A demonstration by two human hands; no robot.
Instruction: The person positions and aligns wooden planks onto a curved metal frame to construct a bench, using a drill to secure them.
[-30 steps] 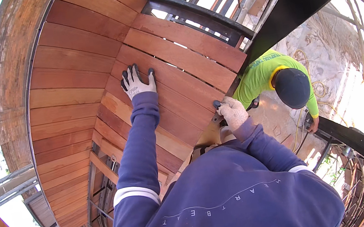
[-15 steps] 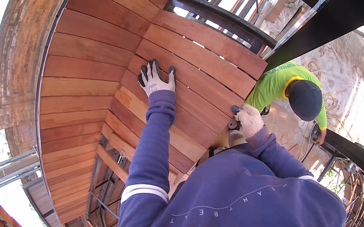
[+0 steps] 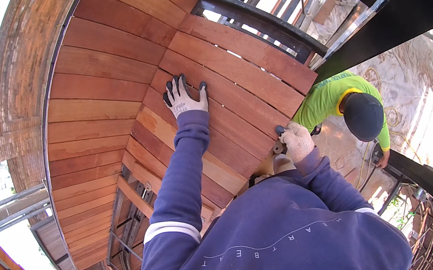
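Observation:
My left hand (image 3: 186,99), in a pale glove with dark fingertips, lies flat with fingers spread on reddish-brown wooden boards (image 3: 220,88). At the right-hand end of these boards is my right hand (image 3: 296,141), also gloved. Its fingers are curled at the board end, with one dark fingertip against the corner; the other fingertips are hidden. A small rounded grey part (image 3: 278,148) shows beside that hand, too little of it to name.
A co-worker in a bright green shirt (image 3: 335,93) and dark cap (image 3: 364,117) is below, right of the boards. Black curved steel beams (image 3: 265,18) run beyond them. A slatted wooden surface (image 3: 91,104) curves along the left. Narrow gaps show between some boards.
The view has shifted slightly. Both hands keep nearly the same places on the boards, and the co-worker has hardly moved.

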